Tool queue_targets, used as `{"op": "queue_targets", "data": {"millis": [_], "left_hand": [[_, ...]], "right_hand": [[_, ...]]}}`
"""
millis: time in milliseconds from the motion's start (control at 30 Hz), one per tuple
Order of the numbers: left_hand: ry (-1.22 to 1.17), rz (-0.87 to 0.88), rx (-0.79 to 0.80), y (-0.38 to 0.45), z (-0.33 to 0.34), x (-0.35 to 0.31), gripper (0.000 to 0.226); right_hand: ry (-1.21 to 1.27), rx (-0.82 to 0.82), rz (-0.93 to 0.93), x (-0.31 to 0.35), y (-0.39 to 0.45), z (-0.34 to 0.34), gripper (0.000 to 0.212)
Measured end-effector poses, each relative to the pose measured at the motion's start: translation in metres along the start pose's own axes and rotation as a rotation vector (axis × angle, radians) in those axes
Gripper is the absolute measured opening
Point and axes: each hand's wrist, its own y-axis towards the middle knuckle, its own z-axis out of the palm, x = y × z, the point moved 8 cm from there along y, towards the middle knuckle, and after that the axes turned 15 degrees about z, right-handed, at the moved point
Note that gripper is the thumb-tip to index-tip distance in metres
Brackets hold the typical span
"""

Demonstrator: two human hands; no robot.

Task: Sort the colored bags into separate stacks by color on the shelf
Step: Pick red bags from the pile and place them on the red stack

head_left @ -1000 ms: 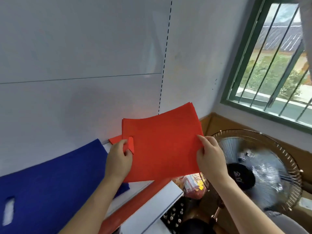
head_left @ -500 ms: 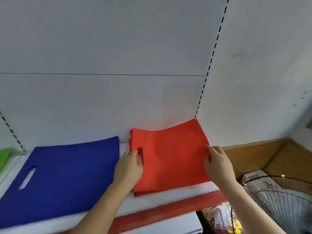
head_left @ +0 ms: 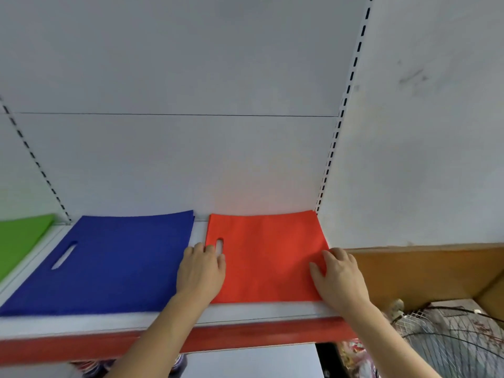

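A red bag (head_left: 268,255) with a handle slot lies flat at the right end of the white shelf (head_left: 245,312), its far corner against the slotted upright. My left hand (head_left: 200,271) rests on the bag's left edge beside the slot, fingers laid over the fabric. My right hand (head_left: 339,276) rests on the bag's right edge, thumb flat on top. A stack of blue bags (head_left: 114,263) lies to the left, separated from the red bag by a narrow gap. A green bag (head_left: 19,241) shows at the far left, cut off by the frame edge.
The shelf has a red front lip (head_left: 245,339) and a white back panel. A white side wall (head_left: 409,159) closes off the right. Below it are a brown wooden ledge (head_left: 409,274) and a wire fan guard (head_left: 450,339).
The red bag went from held up in the air to lying flat on the shelf beside the blue stack. Both hands came down with it and now rest on its edges.
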Motion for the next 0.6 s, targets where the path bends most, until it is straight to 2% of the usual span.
{"op": "queue_targets", "data": {"millis": [100, 167, 333, 400, 500, 600], "left_hand": [[0.080, 0.025, 0.059, -0.002, 0.006, -0.004, 0.073], [0.131, 0.034, 0.087, -0.002, 0.009, -0.007, 0.079], [0.163, 0.028, 0.080, -0.001, 0.006, -0.012, 0.074], [0.152, 0.033, 0.044, 0.000, -0.003, -0.014, 0.070], [0.146, 0.015, -0.041, -0.004, -0.027, -0.011, 0.068], [0.129, -0.033, -0.122, -0.017, -0.052, 0.003, 0.071]], "right_hand": [[-0.050, 0.038, -0.012, 0.002, -0.002, 0.004, 0.060], [-0.071, 0.052, -0.025, 0.003, -0.002, 0.006, 0.069], [-0.121, 0.095, -0.020, 0.003, -0.004, 0.008, 0.084], [-0.156, 0.056, -0.045, 0.008, -0.003, 0.002, 0.086], [-0.153, -0.016, -0.138, 0.032, -0.005, -0.009, 0.088], [-0.110, -0.020, -0.254, 0.075, -0.016, -0.008, 0.089]]}}
